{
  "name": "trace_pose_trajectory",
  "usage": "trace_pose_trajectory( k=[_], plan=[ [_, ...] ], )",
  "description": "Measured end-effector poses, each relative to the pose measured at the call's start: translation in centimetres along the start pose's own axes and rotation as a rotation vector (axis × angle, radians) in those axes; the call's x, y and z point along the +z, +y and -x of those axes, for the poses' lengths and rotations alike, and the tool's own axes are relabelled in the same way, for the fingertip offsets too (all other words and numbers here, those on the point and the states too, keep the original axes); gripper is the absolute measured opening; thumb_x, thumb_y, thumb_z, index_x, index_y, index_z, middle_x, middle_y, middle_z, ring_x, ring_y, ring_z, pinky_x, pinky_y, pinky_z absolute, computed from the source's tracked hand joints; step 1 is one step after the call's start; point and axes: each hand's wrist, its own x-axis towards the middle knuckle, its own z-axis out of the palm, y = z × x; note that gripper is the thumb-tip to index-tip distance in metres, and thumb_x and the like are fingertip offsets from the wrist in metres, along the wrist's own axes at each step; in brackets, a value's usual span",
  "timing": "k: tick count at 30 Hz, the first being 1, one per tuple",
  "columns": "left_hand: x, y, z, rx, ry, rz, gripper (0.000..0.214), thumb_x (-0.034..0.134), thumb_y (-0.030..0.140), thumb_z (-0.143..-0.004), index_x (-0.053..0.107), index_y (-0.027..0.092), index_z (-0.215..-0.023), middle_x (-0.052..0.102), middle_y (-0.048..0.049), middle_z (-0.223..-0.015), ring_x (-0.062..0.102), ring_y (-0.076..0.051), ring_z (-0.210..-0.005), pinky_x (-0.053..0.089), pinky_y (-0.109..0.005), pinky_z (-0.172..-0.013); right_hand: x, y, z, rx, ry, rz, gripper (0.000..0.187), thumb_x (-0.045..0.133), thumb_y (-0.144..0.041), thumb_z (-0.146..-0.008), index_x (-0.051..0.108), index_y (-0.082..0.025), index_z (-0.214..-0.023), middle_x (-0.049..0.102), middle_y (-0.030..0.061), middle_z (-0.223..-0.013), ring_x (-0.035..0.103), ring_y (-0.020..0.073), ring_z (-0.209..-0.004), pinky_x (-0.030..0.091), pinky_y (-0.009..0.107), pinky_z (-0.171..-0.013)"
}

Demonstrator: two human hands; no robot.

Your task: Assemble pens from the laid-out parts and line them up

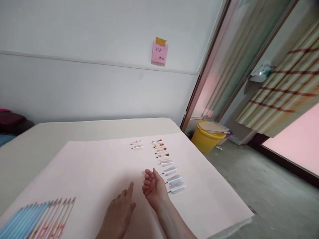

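My left hand (120, 209) is low over the white sheet, palm down, with the index finger stretched forward and nothing visible in it. Just right of it, my right hand (156, 189) is turned palm up, fingers loosely curled and apart, with an empty palm. Beside its fingertips runs a column of white pen refills with dark tips; the nearer ones carry greyish printed film labels (176, 186), the farther ones brown-and-orange labels (162, 149). Farther back lie two refills with pinkish labels (137, 146). At lower left are rows of blue pens (25, 219) and white-and-red pens (56, 217).
The white sheet (94, 166) covers much of a cream table (57, 131) against a pale wall. A pink note (159, 53) is taped to the wall. Right of the table, a yellow bucket (205, 139) stands on the concrete floor near a plaid curtain (281, 86).
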Motion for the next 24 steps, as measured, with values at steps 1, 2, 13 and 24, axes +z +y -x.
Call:
trace_pose_trajectory(
  k=[1, 2, 13, 24],
  plan=[
    [0.1, -0.1, 0.0, -0.002, -0.004, 0.003, 0.06, 0.035, 0.019, -0.084, 0.024, 0.017, -0.142, 0.055, -0.013, -0.119, 0.054, -0.023, -0.1, 0.038, -0.034, -0.082, -0.1, 0.1, -0.1, -0.016, 0.002, 0.067, 0.026, 0.06, -0.039, -0.078, 0.06, -0.013, -0.085, 0.052, -0.0034, -0.061, 0.04, 0.0035, -0.043, 0.028, 0.015, -0.041],
    [0.1, -0.1, -0.1, -0.003, -0.009, 0.008, 0.059, 0.035, 0.019, -0.084, 0.024, 0.017, -0.142, 0.055, -0.013, -0.118, 0.054, -0.023, -0.1, 0.038, -0.035, -0.082, -0.3, 0.2, -0.3, -0.048, 0.005, 0.167, 0.026, 0.06, -0.039, -0.077, 0.06, -0.013, -0.085, 0.052, -0.0034, -0.061, 0.04, 0.0035, -0.043, 0.028, 0.015, -0.041],
    [-1.3, -0.3, 0.6, 0.051, -0.028, 0.071, 0.055, 0.033, 0.015, -0.085, 0.032, 0.016, -0.14, 0.054, -0.0138, -0.121, 0.052, -0.024, -0.101, 0.036, -0.037, -0.087, 2.1, -3.8, -11.3, -0.776, 0.083, 1.786, 0.022, 0.044, -0.019, -0.081, 0.065, -0.017, -0.086, 0.065, 0.0073, -0.089, 0.057, 0.0188, -0.086, 0.041, 0.029, -0.076],
    [-1.3, -0.7, -0.7, 0.029, -0.092, 0.086, 0.058, 0.036, 0.014, -0.083, 0.03, 0.017, -0.141, 0.053, -0.0137, -0.125, 0.052, -0.026, -0.104, 0.037, -0.04, -0.09, 3.9, -5.1, -18.0, -0.879, -0.003, 2.408, 0.025, 0.044, -0.017, -0.085, 0.061, -0.021, -0.103, 0.057, 0.0078, -0.112, 0.045, 0.021, -0.105, 0.032, 0.031, -0.087]
  ],
)
